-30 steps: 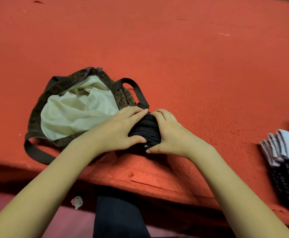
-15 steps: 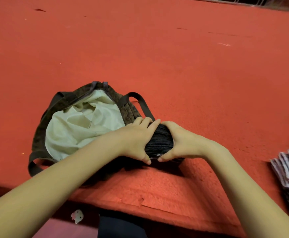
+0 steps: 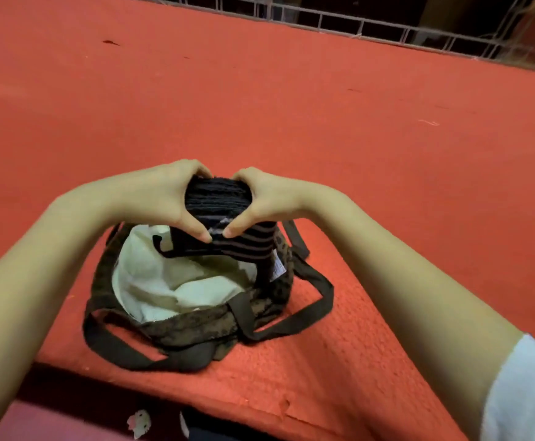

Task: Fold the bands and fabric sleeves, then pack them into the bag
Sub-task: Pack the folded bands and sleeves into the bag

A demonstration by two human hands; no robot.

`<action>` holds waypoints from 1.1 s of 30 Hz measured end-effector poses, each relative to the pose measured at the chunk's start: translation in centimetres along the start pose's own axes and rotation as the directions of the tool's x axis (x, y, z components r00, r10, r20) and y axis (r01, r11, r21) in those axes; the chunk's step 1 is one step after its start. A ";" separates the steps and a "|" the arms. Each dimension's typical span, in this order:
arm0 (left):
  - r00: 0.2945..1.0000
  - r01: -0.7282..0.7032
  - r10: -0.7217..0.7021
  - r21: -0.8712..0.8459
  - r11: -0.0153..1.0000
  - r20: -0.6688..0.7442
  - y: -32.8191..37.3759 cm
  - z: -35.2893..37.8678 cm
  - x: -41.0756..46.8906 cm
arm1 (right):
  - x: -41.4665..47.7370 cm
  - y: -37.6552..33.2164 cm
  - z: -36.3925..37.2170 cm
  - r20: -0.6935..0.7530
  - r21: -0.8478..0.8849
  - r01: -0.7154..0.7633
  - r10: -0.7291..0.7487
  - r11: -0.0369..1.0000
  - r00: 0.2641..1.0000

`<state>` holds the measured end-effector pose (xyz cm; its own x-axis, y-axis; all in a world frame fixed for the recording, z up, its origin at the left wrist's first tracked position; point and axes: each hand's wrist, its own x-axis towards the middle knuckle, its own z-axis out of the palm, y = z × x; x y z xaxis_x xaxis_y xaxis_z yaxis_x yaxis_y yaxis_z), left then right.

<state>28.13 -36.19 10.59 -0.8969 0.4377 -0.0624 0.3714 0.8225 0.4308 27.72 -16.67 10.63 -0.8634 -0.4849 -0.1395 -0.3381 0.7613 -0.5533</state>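
Observation:
A dark striped stack of folded bands (image 3: 217, 198) is held in the air between both hands, directly above the open bag. My left hand (image 3: 161, 198) grips its left side and my right hand (image 3: 266, 198) grips its right side, thumbs nearly meeting underneath. A loose striped end with a small white label (image 3: 278, 268) hangs down toward the bag. The brown patterned bag (image 3: 196, 323) lies on the red surface with its mouth open, showing a cream lining (image 3: 177, 281) and dark straps (image 3: 310, 300).
The red felt-covered table (image 3: 291, 106) stretches far back to a metal grid fence (image 3: 387, 30). Its front edge runs just below the bag. A white sleeve (image 3: 527, 393) covers my right upper arm. A small white toy (image 3: 139, 423) lies on the floor below.
Both hands lifted the folded stack off the table beside the bag and carried it left, above the bag's opening. The view tilted up, so the fabric pile at right left the frame.

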 end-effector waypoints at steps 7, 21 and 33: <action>0.987 0.048 -0.032 -0.098 0.994 0.156 -5.2 3.9 0.8 | 4.8 1.7 7.1 0.174 -0.237 -0.023 0.065 0.971 0.983; 0.757 0.222 -0.296 -0.197 0.955 -0.583 -11.3 5.0 2.5 | 6.8 2.9 7.2 -0.028 -0.193 0.078 -0.085 0.978 0.996; 0.909 -0.116 0.141 0.087 0.989 -0.393 -5.6 0.7 2.5 | 10.2 3.9 5.7 0.099 -0.189 -0.040 0.060 0.981 0.993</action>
<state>23.99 -39.48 7.36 -0.8569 0.3708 0.3580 0.4922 0.7949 0.3547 19.74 -21.15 2.35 -0.8406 -0.4789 -0.2530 -0.3680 0.8477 -0.3820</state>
